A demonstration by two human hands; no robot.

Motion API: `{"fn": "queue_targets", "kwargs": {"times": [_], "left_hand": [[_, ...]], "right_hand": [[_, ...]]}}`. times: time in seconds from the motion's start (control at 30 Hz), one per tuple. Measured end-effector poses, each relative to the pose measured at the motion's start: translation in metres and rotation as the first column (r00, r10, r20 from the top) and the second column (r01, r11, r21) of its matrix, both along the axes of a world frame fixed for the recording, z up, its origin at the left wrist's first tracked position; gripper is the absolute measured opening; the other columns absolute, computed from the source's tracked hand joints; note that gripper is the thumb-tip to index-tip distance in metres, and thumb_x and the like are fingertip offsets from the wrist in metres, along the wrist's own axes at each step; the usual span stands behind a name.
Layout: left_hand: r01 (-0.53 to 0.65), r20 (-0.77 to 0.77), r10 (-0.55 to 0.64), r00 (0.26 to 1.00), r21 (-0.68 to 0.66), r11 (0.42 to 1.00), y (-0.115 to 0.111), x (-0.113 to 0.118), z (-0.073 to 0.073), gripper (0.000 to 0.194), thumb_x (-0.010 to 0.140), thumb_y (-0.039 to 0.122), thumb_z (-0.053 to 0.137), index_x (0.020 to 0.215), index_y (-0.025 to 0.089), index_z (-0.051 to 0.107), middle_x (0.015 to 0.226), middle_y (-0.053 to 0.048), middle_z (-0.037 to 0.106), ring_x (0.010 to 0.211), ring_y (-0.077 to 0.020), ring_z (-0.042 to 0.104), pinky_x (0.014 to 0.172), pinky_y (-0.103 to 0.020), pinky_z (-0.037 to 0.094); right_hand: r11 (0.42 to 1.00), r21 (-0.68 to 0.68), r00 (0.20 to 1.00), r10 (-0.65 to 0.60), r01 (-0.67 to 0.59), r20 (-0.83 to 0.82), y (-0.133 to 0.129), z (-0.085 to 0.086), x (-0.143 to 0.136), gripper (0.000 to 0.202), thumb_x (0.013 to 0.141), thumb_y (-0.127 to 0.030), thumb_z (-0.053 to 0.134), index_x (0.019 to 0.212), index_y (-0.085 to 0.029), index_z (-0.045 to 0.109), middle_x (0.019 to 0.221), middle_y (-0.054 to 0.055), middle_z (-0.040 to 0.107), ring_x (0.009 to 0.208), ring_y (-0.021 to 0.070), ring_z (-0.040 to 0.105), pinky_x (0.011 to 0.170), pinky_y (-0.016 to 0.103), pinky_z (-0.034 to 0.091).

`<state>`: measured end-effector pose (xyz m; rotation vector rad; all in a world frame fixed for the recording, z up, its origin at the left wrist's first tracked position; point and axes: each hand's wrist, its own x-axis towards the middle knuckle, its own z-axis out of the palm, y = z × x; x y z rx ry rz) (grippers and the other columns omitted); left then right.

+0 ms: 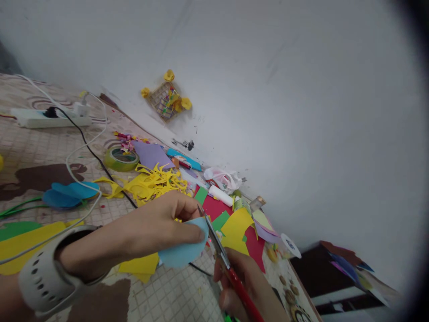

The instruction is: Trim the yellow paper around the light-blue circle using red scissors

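My left hand (170,222) pinches a rounded piece of light blue paper (181,254) between thumb and fingers. A pale watch strap circles that wrist. In my right hand (250,281) is a pair of scissors (231,268) with red handles. Their blades are parted slightly and point up to the left, right at the upper edge of the blue paper. Under and behind my hands lie yellow paper pieces (237,226) and red paper (214,208). A heap of cut yellow strips (157,183) sits just beyond my left hand.
Left of my hands a roll of tape (121,158) and blue paper petals (69,195) lie on the patterned cloth. White and black cables run across from a power strip (50,118). A wall (284,112) rises behind, with a small woven decoration (166,100) on it.
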<state>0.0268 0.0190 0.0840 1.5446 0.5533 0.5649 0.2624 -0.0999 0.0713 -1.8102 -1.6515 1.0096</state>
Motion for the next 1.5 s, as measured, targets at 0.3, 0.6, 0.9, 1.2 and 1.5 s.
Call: {"fn": "queue_targets", "kwargs": {"times": [0.3, 0.6, 0.9, 1.2, 1.5], "left_hand": [[-0.013, 0.005, 0.013, 1.000, 0.027, 1.000, 0.003, -0.002, -0.004, 0.018, 0.074, 0.036, 0.068, 0.074, 0.018, 0.066, 0.066, 0.005, 0.056, 0.060, -0.0126, 0.047, 0.053, -0.023, 0.034], [-0.014, -0.105, 0.033, 0.994, 0.172, 0.985, 0.001, -0.002, 0.003, 0.013, 0.075, 0.030, 0.060, 0.070, 0.020, 0.065, 0.062, 0.006, 0.047, 0.057, -0.0115, 0.042, 0.049, -0.022, 0.028], [0.105, -0.132, -0.090, 0.987, 0.116, 0.988, 0.003, 0.001, -0.001, 0.015, 0.072, 0.030, 0.058, 0.075, 0.019, 0.068, 0.064, 0.004, 0.052, 0.056, -0.0125, 0.043, 0.050, -0.024, 0.028], [0.126, -0.131, -0.107, 0.986, 0.152, 0.980, 0.002, 0.000, -0.003, 0.012, 0.073, 0.028, 0.056, 0.072, 0.020, 0.065, 0.063, 0.006, 0.045, 0.056, -0.0116, 0.035, 0.051, -0.028, 0.024], [0.143, -0.100, -0.125, 0.987, 0.202, 0.969, 0.001, 0.002, -0.003, 0.019, 0.075, 0.025, 0.059, 0.060, 0.023, 0.048, 0.058, 0.008, 0.036, 0.053, -0.0110, 0.036, 0.051, -0.028, 0.022]], "right_hand": [[0.999, -0.005, 0.999, -0.039, 0.039, -0.004, -0.003, 0.002, -0.004, 0.082, 0.058, -0.100, 0.069, 0.085, -0.023, 0.058, 0.075, 0.000, 0.050, 0.063, 0.0167, 0.048, 0.063, 0.031, 0.051], [0.999, -0.025, 0.969, -0.023, 0.031, 0.248, -0.005, 0.018, 0.009, 0.081, 0.064, -0.096, 0.067, 0.092, -0.020, 0.064, 0.080, 0.003, 0.056, 0.073, 0.0223, 0.052, 0.074, 0.039, 0.049], [0.990, -0.127, 0.903, 0.112, -0.065, 0.415, -0.011, 0.030, 0.037, 0.053, 0.079, -0.071, 0.071, 0.101, -0.023, 0.068, 0.100, 0.011, 0.068, 0.088, 0.0320, 0.064, 0.077, 0.043, 0.049], [0.987, -0.158, 0.915, 0.035, 0.032, 0.402, -0.013, 0.030, 0.036, 0.069, 0.074, -0.070, 0.080, 0.127, -0.027, 0.071, 0.110, 0.012, 0.069, 0.094, 0.0360, 0.064, 0.082, 0.048, 0.048], [0.999, -0.035, 0.989, 0.039, -0.034, 0.144, -0.005, 0.030, 0.014, 0.076, 0.066, -0.096, 0.067, 0.075, -0.021, 0.055, 0.066, -0.003, 0.046, 0.060, 0.0141, 0.036, 0.056, 0.030, 0.028]]}}
